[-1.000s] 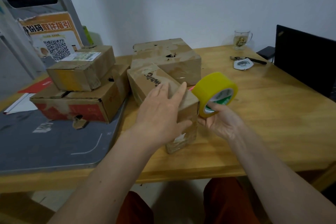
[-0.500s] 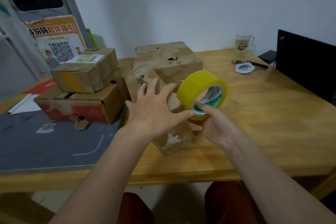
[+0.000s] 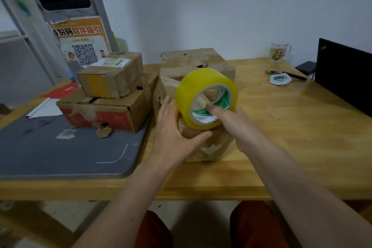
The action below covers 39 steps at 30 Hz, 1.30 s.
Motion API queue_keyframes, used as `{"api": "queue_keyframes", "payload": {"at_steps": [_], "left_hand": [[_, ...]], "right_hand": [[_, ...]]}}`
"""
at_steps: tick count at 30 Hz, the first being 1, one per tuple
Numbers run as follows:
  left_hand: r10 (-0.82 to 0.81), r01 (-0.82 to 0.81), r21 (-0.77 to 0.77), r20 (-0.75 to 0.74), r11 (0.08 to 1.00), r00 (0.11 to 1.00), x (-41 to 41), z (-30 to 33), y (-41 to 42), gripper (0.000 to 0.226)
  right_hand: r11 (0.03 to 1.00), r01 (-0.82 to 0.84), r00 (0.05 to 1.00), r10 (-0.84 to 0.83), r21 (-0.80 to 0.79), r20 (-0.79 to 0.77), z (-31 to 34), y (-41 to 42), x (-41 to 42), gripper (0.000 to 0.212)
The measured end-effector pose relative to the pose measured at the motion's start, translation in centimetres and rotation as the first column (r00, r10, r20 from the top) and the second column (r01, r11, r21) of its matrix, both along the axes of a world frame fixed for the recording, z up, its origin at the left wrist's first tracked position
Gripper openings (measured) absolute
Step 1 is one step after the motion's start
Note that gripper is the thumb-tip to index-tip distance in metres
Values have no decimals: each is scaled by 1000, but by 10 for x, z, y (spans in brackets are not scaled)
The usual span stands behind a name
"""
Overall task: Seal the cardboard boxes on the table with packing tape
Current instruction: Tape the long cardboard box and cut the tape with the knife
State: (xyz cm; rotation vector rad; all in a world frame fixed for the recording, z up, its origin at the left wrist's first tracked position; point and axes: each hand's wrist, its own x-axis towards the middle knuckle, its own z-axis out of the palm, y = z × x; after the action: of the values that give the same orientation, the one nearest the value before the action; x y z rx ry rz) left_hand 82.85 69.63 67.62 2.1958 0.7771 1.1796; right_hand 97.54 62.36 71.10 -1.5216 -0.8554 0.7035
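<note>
the orange poster (image 3: 80,44) propped at the desk's far left corner carries bold chinese characters, too blurred to read, above a black qr code. a white shipping label (image 3: 114,62), its print unreadable, lies on top of the small brown cardboard box (image 3: 109,75), which is stacked on a flatter cardboard box with a red-printed front (image 3: 106,109) by the left edge, partly on a grey mat (image 3: 60,151). the right hand (image 3: 231,125) holds the wide roll of yellow packing tape (image 3: 205,96), one finger hooked into its green-and-white printed core. the roll hangs just over the worn, creased cardboard box (image 3: 205,145) near the front edge of the wooden desk (image 3: 302,137). the left hand (image 3: 175,129) rests on that box, fingers straight, thumb spread along its top. a larger scuffed cardboard box (image 3: 197,60) stands behind. a glass mug (image 3: 278,52) with a gold emblem sits at the far edge.
</note>
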Motion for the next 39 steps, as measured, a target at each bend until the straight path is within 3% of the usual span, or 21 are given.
{"api": "queue_keyframes", "payload": {"at_steps": [1,4,5,8,11,18,23,27,32,35,37,39], "left_hand": [[-11,12,-23,14,1000,1000,-2,-3,3,92],[-14,18,-91,49,996,999,-14,-17,9,88],[-2,6,-95,47,995,999,-19,-22,11,84],[29,-28,-76,17,997,999,-28,-33,12,68],[3,-3,-43,-4,999,1000,-33,-40,16,58],[-3,-5,-82,-99,997,995,-39,-35,15,64],[102,-85,62,-360,994,927,-33,-6,12,66],[7,2,17,-503,1000,864,-11,8,9,93],[81,-46,77,-538,996,839,-6,-2,15,109],[65,-40,57,-528,998,847,-9,-5,16,106],[67,-32,74,-537,997,841,-10,-5,16,108],[77,-42,76,-540,996,838,-9,-6,17,112]], "right_hand": [[1000,10,999,-9,-8,54,2,1,-5,1],[998,16,973,-4,-52,230,8,4,-19,36],[998,12,961,6,-64,275,8,4,-20,37],[997,-7,941,31,-71,336,4,4,-16,18],[997,2,933,25,-74,360,7,1,-6,16],[991,128,980,-130,29,149,9,-8,25,11],[987,160,982,-156,29,-103,-15,-1,15,21],[984,177,979,-173,27,-104,-21,-1,15,15],[987,161,985,-163,25,63,-11,-2,25,3],[979,201,975,-199,14,-95,-5,-7,41,31],[977,210,965,-202,27,-170,-3,-14,50,32],[984,174,977,-167,42,-135,-3,-16,55,24]]}}
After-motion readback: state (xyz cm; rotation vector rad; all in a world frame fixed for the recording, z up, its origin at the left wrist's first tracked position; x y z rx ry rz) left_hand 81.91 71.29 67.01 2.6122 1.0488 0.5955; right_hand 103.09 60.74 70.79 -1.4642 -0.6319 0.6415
